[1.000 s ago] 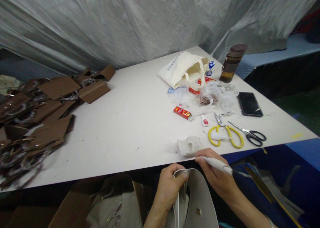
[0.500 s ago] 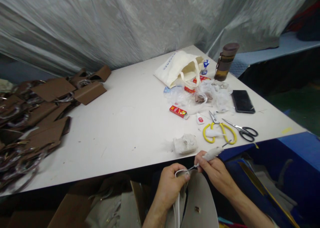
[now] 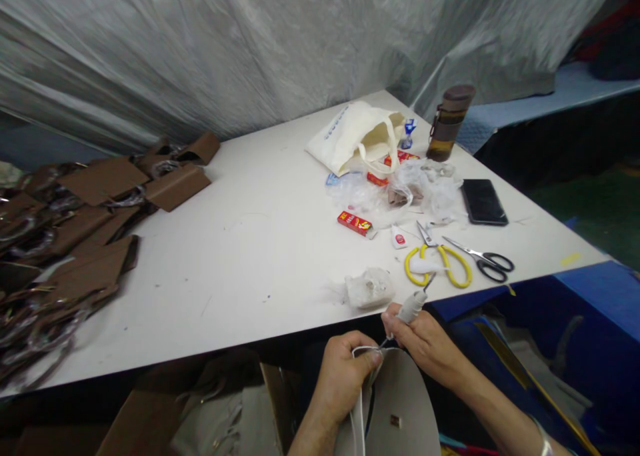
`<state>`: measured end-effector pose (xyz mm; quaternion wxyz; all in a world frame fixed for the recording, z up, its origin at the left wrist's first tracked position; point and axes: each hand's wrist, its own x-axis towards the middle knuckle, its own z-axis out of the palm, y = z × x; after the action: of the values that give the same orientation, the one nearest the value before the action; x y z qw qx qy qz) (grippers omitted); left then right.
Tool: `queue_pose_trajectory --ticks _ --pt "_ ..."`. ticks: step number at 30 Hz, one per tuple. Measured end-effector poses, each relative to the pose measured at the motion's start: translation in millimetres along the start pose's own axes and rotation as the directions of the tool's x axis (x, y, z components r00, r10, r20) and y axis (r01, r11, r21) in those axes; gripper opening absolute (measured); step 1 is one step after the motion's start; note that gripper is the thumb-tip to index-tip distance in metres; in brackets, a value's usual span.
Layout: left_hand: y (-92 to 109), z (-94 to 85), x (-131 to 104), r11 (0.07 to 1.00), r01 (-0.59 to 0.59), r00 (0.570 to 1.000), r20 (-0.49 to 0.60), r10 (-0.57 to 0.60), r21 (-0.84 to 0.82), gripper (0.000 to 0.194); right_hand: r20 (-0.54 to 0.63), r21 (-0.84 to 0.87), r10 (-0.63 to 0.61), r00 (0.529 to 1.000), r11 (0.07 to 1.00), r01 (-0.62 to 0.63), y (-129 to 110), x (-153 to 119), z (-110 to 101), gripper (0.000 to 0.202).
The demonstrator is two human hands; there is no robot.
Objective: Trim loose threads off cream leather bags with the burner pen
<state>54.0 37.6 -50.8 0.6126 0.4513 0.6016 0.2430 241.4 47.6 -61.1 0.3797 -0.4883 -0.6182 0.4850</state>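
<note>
My left hand [image 3: 345, 376] pinches the white-edged rim of a beige bag piece [image 3: 405, 403], which hangs below the table's front edge. A small metal fitting shows on that piece's face. In my right hand [image 3: 425, 343] is an awl [image 3: 413, 307] with a pale wrapped handle. Its thin metal point reaches the rim right beside my left thumb; whether it has gone into the material I cannot tell. From the handle's other end a short metal rod sticks out. A lump of white wrapped material [image 3: 370, 288] lies on the table just beyond my hands.
Yellow-handled scissors [image 3: 463, 276], black-handled scissors [image 3: 495, 266], a red box [image 3: 355, 223] and a phone [image 3: 484, 201] lie on the white table [image 3: 240, 256]. Behind them are a cream tote bag [image 3: 345, 136] and a bottle [image 3: 450, 123]. Brown bag pieces [image 3: 100, 223] are heaped at left.
My right hand has moved slightly left and down with the awl, whose handle now stands steeper. The awl's tip is closer to my left thumb. My left hand keeps its pinch.
</note>
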Motion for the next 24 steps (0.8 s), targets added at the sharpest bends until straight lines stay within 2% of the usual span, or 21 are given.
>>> queue_pose_trajectory --ticks 4,10,16,18,24 --pt "-7.5 0.2 2.3 0.999 0.004 1.000 0.012 -0.004 -0.042 0.015 -0.044 0.002 0.030 0.999 1.000 -0.030 4.3 -6.5 6.9 0.046" --pt "-7.7 -6.4 4.4 0.995 -0.004 1.000 -0.014 0.003 -0.104 0.018 -0.204 0.024 0.026 0.979 0.999 -0.021 7.7 -25.0 23.1 0.045" --pt "-4.8 -24.7 6.3 0.990 -0.035 0.995 -0.096 0.022 -0.138 0.024 -0.436 0.004 -0.026 0.900 1.000 0.031 -0.3 -12.0 23.9 0.036" --pt "-6.9 -31.2 8.3 0.985 -0.042 0.995 -0.092 0.027 -0.166 0.028 -0.442 -0.042 -0.085 0.893 0.996 0.074 -3.2 -2.2 21.5 0.029" --pt "-17.2 -41.3 18.6 0.945 0.006 1.000 -0.012 -0.011 -0.326 0.040 -0.328 -0.216 -0.256 0.909 0.957 0.192 -0.9 16.7 20.9 0.016"
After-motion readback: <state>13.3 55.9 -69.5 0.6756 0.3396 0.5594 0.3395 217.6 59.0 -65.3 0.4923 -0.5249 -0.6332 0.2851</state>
